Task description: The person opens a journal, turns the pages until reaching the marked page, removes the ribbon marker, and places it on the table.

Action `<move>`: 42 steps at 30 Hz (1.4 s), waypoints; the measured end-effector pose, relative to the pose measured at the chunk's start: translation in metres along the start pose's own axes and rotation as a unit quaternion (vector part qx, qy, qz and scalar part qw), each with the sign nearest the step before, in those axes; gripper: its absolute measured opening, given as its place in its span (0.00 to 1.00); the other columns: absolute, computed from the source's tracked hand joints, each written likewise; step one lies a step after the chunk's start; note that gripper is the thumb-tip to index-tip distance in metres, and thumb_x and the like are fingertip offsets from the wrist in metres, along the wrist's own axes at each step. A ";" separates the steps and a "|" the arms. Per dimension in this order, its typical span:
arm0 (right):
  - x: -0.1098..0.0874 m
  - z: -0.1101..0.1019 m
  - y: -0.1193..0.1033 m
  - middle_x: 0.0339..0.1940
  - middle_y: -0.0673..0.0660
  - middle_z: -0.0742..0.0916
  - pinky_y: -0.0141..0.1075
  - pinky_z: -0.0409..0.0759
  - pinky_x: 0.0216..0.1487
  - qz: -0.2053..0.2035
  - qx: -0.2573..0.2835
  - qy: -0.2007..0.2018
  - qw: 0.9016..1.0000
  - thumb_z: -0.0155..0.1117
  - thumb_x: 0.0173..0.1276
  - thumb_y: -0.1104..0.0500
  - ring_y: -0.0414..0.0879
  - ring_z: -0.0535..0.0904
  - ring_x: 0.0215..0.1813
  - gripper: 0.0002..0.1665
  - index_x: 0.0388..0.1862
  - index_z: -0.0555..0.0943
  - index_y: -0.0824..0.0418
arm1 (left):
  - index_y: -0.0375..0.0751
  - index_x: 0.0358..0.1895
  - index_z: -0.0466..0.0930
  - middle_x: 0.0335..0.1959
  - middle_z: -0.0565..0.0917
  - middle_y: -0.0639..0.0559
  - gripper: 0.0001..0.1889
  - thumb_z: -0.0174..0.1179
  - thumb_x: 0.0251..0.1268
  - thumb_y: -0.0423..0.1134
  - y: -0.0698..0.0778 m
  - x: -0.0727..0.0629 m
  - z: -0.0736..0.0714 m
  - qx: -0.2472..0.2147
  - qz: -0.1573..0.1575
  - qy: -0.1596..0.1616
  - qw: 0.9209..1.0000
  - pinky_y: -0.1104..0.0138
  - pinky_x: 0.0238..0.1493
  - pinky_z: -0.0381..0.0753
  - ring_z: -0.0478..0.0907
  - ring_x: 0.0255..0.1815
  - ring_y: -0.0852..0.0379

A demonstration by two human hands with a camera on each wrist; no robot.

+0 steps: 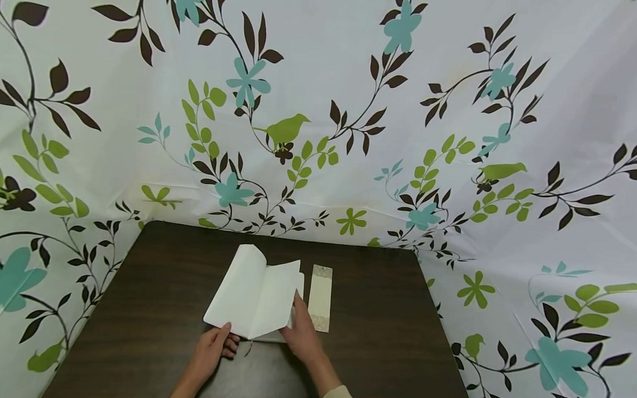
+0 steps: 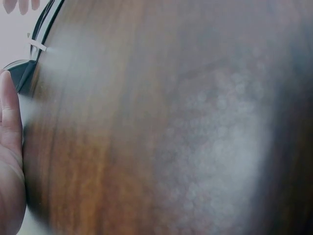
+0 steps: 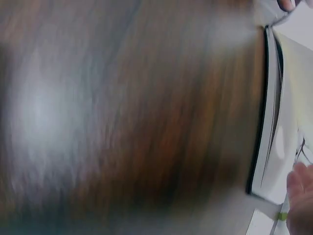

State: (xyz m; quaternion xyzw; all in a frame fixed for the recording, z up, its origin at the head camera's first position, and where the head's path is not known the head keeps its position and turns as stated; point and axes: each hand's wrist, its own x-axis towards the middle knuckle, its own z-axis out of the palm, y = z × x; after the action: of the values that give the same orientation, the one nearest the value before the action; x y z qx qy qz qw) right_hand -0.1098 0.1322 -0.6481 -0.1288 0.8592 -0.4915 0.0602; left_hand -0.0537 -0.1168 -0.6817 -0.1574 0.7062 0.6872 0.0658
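An open notebook (image 1: pixel 241 296) with blank white pages and a dark cover edge (image 3: pixel 258 142) lies tilted on the dark table. My left hand (image 1: pixel 208 353) grips its lower left corner, thumb along the page edge and the other fingers curled below. At the right side, my right hand (image 1: pixel 302 333) pinches the raised right-hand page, with more pages showing beneath it. A thin ribbon (image 1: pixel 248 350) hangs out at the bottom of the spine. In the right wrist view, the page block bows upward beside the right fingers (image 3: pixel 296 183).
To the right of the notebook lies a cream strip (image 1: pixel 320 298) with patterned ends, like a bookmark. The dark wooden table (image 1: pixel 382 342) ends at the back against a white cloth (image 1: pixel 323 64) printed with leaves, flowers and birds.
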 end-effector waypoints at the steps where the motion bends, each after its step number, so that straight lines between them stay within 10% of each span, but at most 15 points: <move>1: -0.001 0.004 -0.002 0.88 0.54 0.65 0.62 0.67 0.82 -0.001 0.006 -0.009 1.000 0.69 0.80 0.46 0.56 0.62 0.87 0.53 0.92 0.49 0.50 | 0.25 0.42 0.85 0.34 0.89 0.43 0.27 0.52 0.89 0.50 -0.001 -0.001 0.000 0.000 0.000 0.001 1.000 0.64 0.33 0.91 0.86 0.29 0.56; 8: -0.004 0.026 -0.008 0.81 0.54 0.77 0.56 0.73 0.80 -0.020 -0.043 -0.046 0.998 0.65 0.82 0.48 0.56 0.71 0.82 0.38 0.85 0.66 0.52 | 0.25 0.43 0.85 0.36 0.89 0.42 0.28 0.52 0.89 0.52 -0.002 -0.002 -0.002 -0.002 0.004 -0.003 1.000 0.64 0.34 0.91 0.85 0.30 0.56; 22: -0.013 0.049 -0.016 0.81 0.55 0.77 0.55 0.81 0.67 -0.125 -0.160 -0.097 0.974 0.67 0.77 0.49 0.53 0.77 0.77 0.40 0.85 0.67 0.40 | 0.24 0.45 0.84 0.35 0.88 0.42 0.25 0.50 0.90 0.46 0.000 0.000 0.000 -0.009 0.005 -0.010 1.000 0.64 0.32 0.90 0.85 0.29 0.56; 42: -0.014 0.047 -0.015 0.82 0.56 0.75 0.54 0.83 0.64 -0.161 -0.271 -0.111 0.942 0.63 0.79 0.45 0.54 0.78 0.75 0.39 0.86 0.65 0.37 | 0.23 0.44 0.82 0.34 0.87 0.43 0.27 0.50 0.90 0.49 -0.004 -0.001 -0.002 -0.013 0.017 0.005 1.000 0.63 0.32 0.91 0.84 0.27 0.56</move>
State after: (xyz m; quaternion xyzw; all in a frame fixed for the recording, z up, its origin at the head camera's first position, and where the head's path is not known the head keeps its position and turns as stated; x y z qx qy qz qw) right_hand -0.0827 0.0893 -0.6593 -0.3306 0.9157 -0.2255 0.0376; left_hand -0.0514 -0.1191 -0.6848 -0.1501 0.7001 0.6963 0.0488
